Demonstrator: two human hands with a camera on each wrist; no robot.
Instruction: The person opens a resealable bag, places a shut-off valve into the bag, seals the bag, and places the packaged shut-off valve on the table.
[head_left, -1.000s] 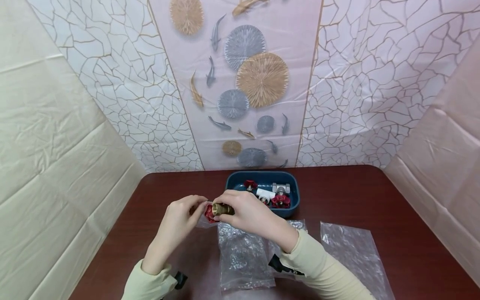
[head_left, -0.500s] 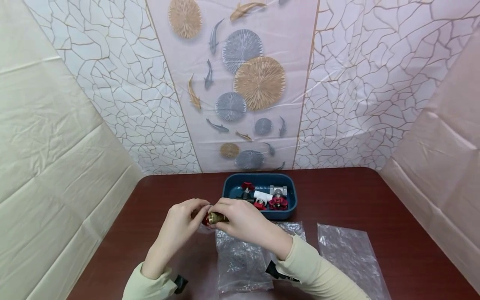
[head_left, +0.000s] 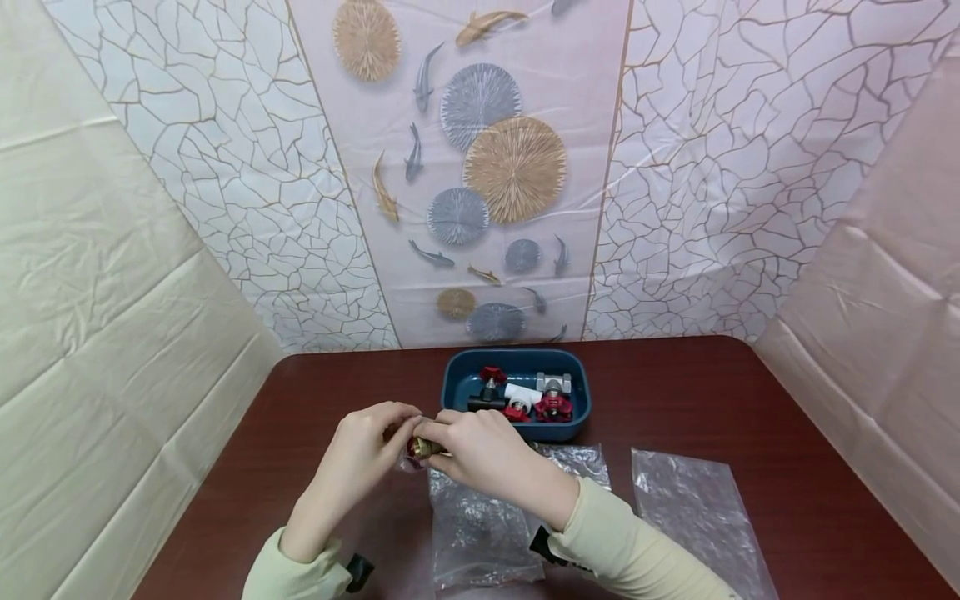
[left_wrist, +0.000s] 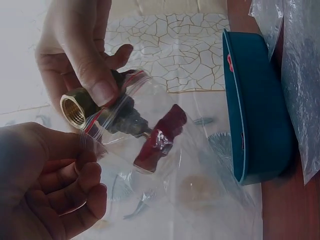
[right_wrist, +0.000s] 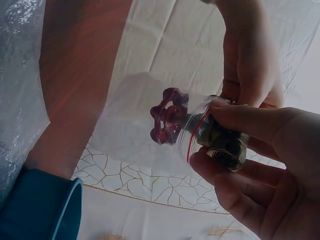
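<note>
A brass gate valve (left_wrist: 82, 107) with a red handwheel (left_wrist: 160, 140) is partly inside a clear zip bag (right_wrist: 125, 117). The handwheel and stem show through the plastic, while the threaded brass end sticks out of the bag's mouth. My right hand (head_left: 487, 454) grips the brass body between thumb and fingers, as the right wrist view shows. At the bag's red-striped edge, my left hand (head_left: 363, 446) pinches the plastic with thumb and fingertips. Both hands are close together above the table, in front of the blue tray.
A blue tray (head_left: 450, 379) at the back holds a black valve (head_left: 487, 400), a white valve (head_left: 522, 393) and a silver valve (head_left: 553, 383) with red handles. Flat clear bags (head_left: 487, 537) lie before it, and another plastic bag (head_left: 697, 508) lies to the right.
Both hands have come slightly lower in the head view, and the valve has tilted so less of its brass body shows. The camera view has shifted a little.
</note>
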